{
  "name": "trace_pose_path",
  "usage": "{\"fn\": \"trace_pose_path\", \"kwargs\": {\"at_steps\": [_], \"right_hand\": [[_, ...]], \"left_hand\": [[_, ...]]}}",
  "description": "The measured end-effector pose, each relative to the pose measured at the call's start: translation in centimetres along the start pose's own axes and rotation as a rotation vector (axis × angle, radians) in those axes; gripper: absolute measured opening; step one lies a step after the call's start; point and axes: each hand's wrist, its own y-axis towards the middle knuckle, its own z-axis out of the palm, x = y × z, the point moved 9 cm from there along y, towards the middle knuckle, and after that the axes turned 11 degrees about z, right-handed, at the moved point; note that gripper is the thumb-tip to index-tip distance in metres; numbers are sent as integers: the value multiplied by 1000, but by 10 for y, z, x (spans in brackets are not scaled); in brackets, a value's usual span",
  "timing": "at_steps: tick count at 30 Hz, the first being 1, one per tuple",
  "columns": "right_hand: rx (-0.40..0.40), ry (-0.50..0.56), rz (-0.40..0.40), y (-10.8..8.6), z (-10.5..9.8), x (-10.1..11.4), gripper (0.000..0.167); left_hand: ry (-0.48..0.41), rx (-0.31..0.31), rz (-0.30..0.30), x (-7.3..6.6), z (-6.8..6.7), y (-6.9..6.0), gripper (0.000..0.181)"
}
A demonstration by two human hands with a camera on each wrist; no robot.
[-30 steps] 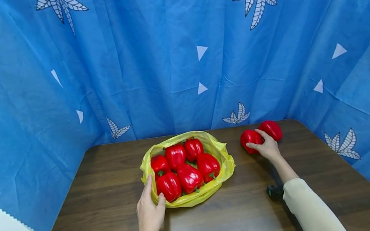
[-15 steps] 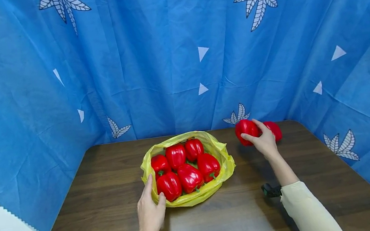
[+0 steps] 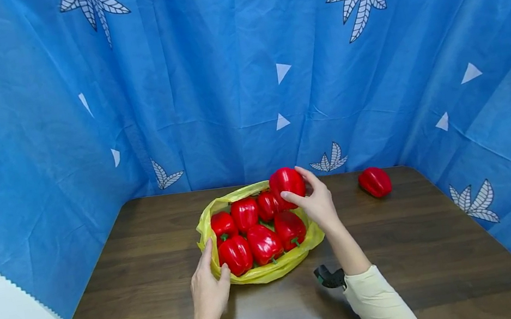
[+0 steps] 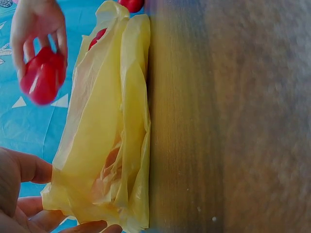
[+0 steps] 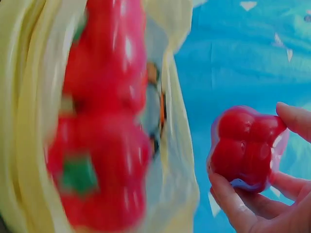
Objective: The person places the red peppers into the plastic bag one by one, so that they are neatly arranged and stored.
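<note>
A yellow plastic bag (image 3: 265, 276), its mouth spread wide, holds several red bell peppers (image 3: 263, 244) with green stems. My left hand (image 3: 208, 296) rests against the outside of its left end, thumb at the front and fingers along the side, as the left wrist view (image 4: 29, 167) also shows at the yellow bag wall. Over the bag's back right part, my right hand (image 3: 317, 202) grips another red bell pepper (image 3: 285, 183) between thumb and fingers. In the right wrist view that bell pepper (image 5: 245, 148) has its lobed end toward the camera, apart from the bag.
One more red bell pepper (image 3: 375, 182) lies near the back right corner of the brown wooden table (image 3: 131, 288). A blue patterned curtain (image 3: 223, 76) hangs behind the table and along its sides. A black wrist device (image 3: 329, 276) sits on the right forearm.
My right hand has lifted a bell pepper from the table's back right and carried it left to over the bag. The left hand stays at the bag's left end.
</note>
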Motion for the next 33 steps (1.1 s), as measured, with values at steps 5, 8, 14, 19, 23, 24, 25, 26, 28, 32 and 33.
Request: {"fn": "trace_pose_path", "kwargs": {"at_steps": [5,8,14,19,23,24,25,26,28,32,33], "right_hand": [[45,13,-29,-12,39,9,74],[61,6,-45,-19,58,13,75],[91,-81,-81,-31,86,17,78],[100,-125,-78,-34,97,16,79],[104,-151,-87,-34,103,14,78],[104,-162,-88,-34,104,13,78],[102,-174,-88,-34,105,12,78],[102,-183,-87,-34,106,11,78],[100,-198,-86,-34,108,9,79],[96,-228,-98,-34,111,6,80],[97,-233,-104,-34,112,6,81]], "left_hand": [[1,-2,6,0,1,1,63],[3,-3,6,-1,1,1,63],[5,9,-4,0,2,0,64],[8,8,3,0,1,1,64],[12,-4,24,-1,-1,2,64],[13,-7,27,-2,-1,2,64],[13,-9,30,-2,-1,2,64],[15,-9,31,-2,-1,2,64],[15,-8,30,-1,-1,2,64],[15,-1,25,-1,1,1,64],[16,0,23,-1,1,1,64]]}}
